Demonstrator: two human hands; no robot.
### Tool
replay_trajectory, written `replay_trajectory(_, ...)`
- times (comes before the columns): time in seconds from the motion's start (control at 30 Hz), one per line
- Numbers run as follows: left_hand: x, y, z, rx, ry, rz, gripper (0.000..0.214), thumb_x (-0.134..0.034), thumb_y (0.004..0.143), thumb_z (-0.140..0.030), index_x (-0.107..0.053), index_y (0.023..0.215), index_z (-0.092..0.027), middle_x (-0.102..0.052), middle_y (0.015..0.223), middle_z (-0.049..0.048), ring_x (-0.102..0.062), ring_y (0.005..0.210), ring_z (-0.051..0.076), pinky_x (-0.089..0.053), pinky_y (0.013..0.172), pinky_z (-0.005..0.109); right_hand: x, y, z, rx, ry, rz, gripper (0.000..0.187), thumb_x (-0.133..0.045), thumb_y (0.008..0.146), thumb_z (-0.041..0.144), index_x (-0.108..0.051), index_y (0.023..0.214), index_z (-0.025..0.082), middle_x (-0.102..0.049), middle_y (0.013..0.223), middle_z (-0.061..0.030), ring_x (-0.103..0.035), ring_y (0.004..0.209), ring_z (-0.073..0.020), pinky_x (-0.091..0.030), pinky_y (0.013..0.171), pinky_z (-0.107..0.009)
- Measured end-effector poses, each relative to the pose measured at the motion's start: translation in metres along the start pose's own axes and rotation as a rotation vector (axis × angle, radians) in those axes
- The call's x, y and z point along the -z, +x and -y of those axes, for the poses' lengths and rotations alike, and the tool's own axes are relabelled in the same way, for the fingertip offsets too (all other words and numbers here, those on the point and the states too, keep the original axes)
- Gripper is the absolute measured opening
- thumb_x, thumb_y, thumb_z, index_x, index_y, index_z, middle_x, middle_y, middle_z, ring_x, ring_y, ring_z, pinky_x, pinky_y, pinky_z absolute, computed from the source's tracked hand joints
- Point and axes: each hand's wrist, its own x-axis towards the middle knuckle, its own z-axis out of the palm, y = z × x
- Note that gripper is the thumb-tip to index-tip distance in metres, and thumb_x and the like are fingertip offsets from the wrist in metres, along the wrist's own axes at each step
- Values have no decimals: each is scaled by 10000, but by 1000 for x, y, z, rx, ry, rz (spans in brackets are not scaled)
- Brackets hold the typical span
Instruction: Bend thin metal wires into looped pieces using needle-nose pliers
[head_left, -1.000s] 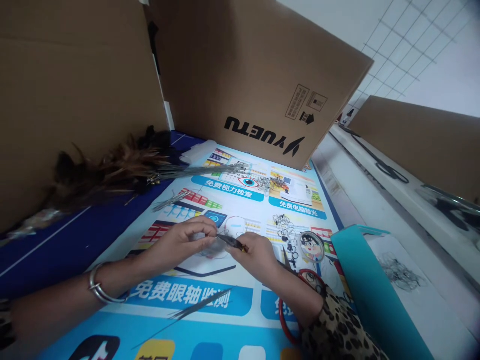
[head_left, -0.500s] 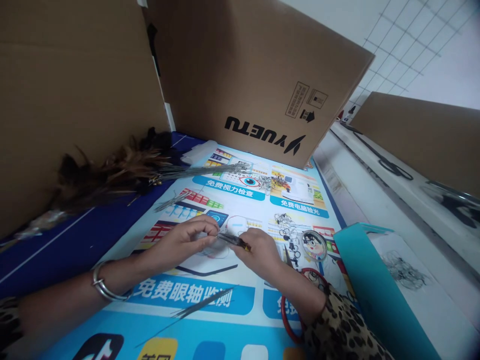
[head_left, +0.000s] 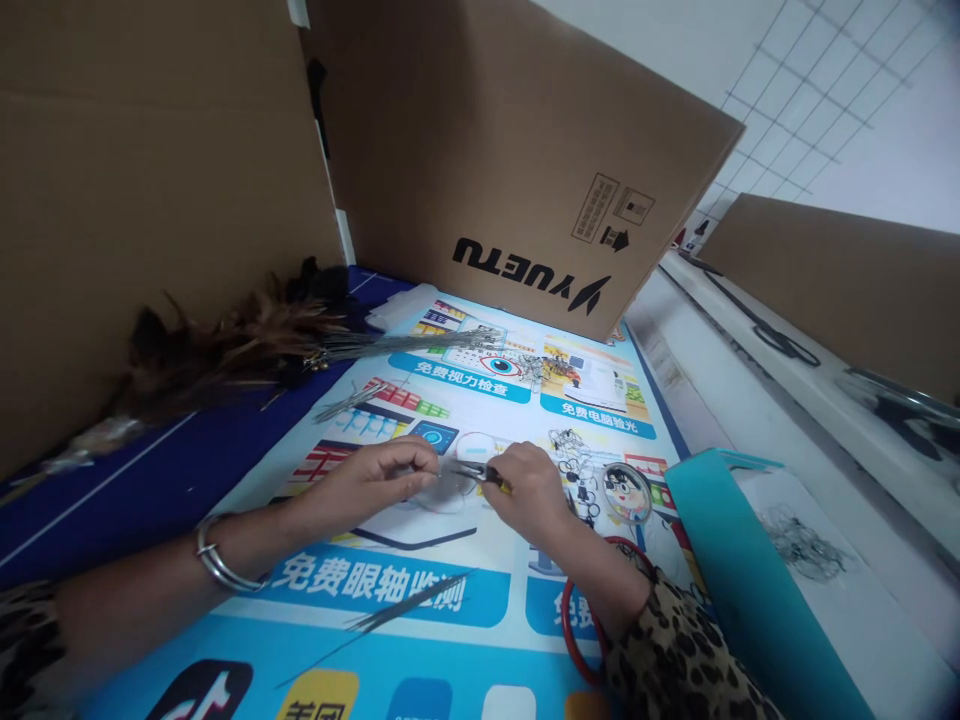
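Pliers [head_left: 474, 470] are gripped by the right hand [head_left: 529, 490]; fine wire [head_left: 443, 473], judged light and bendable, is pinched beside their tip by the left hand [head_left: 375, 480].

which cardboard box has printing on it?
The middle brown cardboard box: black upside-down YUETU lettering. The left box and right box show plain faces.

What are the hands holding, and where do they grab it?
The right hand grips small dark metal pliers by their handles. The left hand pinches a tiny piece at the pliers' tips, too small to identify.
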Motion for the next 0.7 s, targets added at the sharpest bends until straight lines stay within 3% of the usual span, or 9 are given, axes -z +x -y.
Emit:
replay_trajectory(0.37, 1, 0, -9, 163, -228, 77, 189, -642, 866, -377, -669, 848, -191, -580, 866, 4, -536, 817, 165, -427, 726, 266, 5, -1, -1, 143, -86, -53, 92, -618, 836, 230, -696, 825, 183, -630, 773, -50, -536, 780, -186, -404, 739, -316)
replay_trajectory(0.7, 2, 0, -13, 168, -230, 153, 222, -602, 902, -386, -624, 807, -187, -530, 809, -14, -486, 779, 153, -375, 709, 254, 9, 1, 0, 133, -138, -39, 100, -618, 841, 229, -690, 792, 179, -630, 768, -46, -528, 771, -184, -381, 727, -317)
